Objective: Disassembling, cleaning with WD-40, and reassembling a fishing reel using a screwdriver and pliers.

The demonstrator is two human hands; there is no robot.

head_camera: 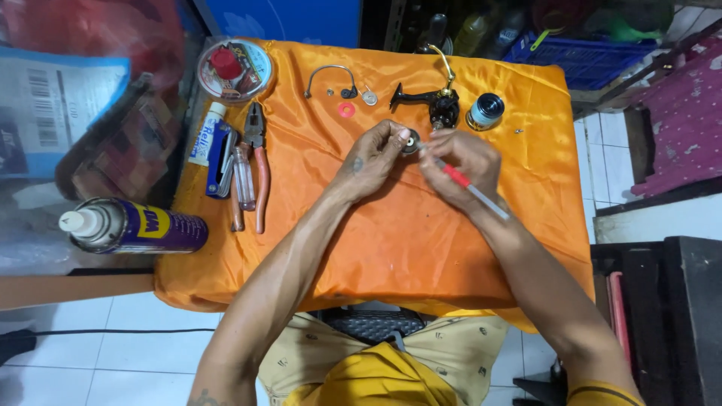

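My left hand (374,154) pinches a small dark round part (411,143) over the orange cloth (391,233). My right hand (460,159) grips a thin red and white tool (472,190), its tip touching the round part. Just beyond my hands lie a black and gold fishing reel body (440,101) and a blue and silver spool (485,111).
A wire bail arm (329,75), a small silver piece (368,97) and a pink ring (347,110) lie at the far middle. Pliers (258,162), a small tube (207,135) and a round clear case (235,69) sit left. A spray can (135,227) lies off the cloth's left edge.
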